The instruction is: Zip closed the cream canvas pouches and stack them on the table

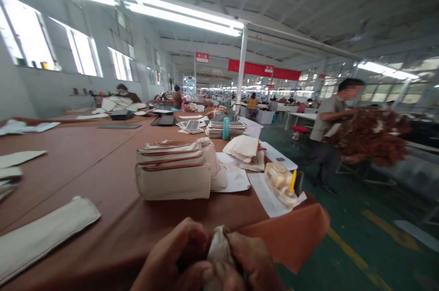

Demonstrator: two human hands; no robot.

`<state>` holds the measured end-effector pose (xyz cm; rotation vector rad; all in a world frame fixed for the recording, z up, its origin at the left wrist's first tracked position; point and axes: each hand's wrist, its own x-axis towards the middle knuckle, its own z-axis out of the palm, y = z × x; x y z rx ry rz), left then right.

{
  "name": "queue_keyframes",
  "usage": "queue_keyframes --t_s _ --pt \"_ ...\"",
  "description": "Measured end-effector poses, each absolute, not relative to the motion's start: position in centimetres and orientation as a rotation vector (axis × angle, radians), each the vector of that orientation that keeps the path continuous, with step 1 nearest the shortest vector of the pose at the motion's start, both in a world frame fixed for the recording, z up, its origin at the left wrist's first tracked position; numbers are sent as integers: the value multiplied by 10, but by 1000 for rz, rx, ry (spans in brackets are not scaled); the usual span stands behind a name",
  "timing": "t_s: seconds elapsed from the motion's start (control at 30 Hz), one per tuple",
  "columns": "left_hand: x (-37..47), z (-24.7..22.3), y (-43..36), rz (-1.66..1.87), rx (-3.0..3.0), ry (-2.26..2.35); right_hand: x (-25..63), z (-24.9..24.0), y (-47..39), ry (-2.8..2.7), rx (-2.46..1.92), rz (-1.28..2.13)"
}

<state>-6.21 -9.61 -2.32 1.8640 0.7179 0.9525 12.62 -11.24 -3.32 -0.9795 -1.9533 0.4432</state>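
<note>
"What colour is that table cover [72,153]?"

"Reddish brown. The stacked pouches [176,183] are cream with brown edges, and the held cloth [219,247] is off-white."

"And the bottle [225,129]?"

"Turquoise. The long banner [250,68] is red, like the stool seat [300,130]."

"The floor [350,208]?"

"Green, with yellow stripes [350,250]."

A red hanging sign [202,57] shows "三"

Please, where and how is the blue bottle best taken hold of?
I would grip the blue bottle around the middle of its body, coming from the near side: it stands upright and slim, and the flat stack sits close against or behind it.
</note>
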Motion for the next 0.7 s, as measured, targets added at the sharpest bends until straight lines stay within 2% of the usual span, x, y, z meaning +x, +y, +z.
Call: queue_keyframes --t_s 0.17,0.4,0.5,0.7 --pt "-49 -1 -92 884 1658 574 144 -29 -114 -1935 -841 429" --pt "-55 -3 -69 753 1819 700 136 -54 -107 -1883 -1107 364" --pt "-55 -3 -62 629 1704 688 129 -62 -109 -1801 -1145 432" --pt "-58 -4 -53 482 1366 621 143 -54 -99 -1714 -934 684"
